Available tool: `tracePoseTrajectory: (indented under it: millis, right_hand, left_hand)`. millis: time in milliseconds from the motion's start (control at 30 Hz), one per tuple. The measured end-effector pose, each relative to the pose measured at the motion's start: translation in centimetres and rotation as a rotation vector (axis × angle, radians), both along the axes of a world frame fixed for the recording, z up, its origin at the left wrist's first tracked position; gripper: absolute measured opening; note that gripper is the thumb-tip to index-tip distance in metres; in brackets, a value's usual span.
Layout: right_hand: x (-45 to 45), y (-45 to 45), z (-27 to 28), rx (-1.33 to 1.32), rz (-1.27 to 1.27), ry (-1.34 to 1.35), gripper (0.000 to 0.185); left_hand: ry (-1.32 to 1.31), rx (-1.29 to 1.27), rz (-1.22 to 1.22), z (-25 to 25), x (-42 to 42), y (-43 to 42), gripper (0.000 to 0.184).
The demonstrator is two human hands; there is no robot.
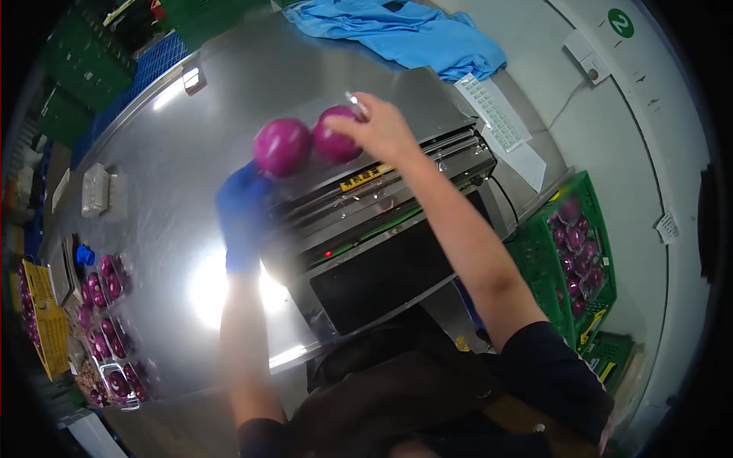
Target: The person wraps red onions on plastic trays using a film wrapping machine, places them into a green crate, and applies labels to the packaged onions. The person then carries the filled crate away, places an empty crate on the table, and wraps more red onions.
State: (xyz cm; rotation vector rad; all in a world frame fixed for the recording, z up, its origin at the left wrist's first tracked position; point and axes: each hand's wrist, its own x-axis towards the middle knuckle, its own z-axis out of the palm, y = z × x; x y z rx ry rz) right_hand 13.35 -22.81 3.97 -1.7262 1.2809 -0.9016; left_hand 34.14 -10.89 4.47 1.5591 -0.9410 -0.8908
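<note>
Two round purple onions sit side by side above the wrapping machine's upper edge. My bare right hand [370,133] has its fingers closed round the right onion [337,136], with a bit of shiny clear film at the fingertips. My left hand [244,200], in a blue glove and blurred by motion, is just below the left onion [282,147]; its fingers are too smeared to make out. Beneath both hands lies the wrapping machine [397,229], with a yellow label and a small red light.
Packed purple onions [107,340] stand at the left beside a yellow basket [52,320]. A clear tray [95,190] lies on the steel table [175,145]. Blue cloth [405,34] and a label sheet [492,111] are at the back. A green crate [603,252] holds onions at right.
</note>
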Motion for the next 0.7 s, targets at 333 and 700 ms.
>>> tracePoseTrajectory:
  millis: [333, 700]
  right_hand:
    - [-13.2, -1.8, 1.0, 0.013, 0.303, 0.238, 0.063]
    - [-20.6, -2.1, -3.2, -0.345, 0.743, 0.366, 0.031]
  left_hand:
    - [-0.149, 0.025, -0.272, -3.1, 0.1, 1.7, 0.045]
    - [-1.450, -0.408, -0.601, -3.3, -0.4, 4.5, 0.046]
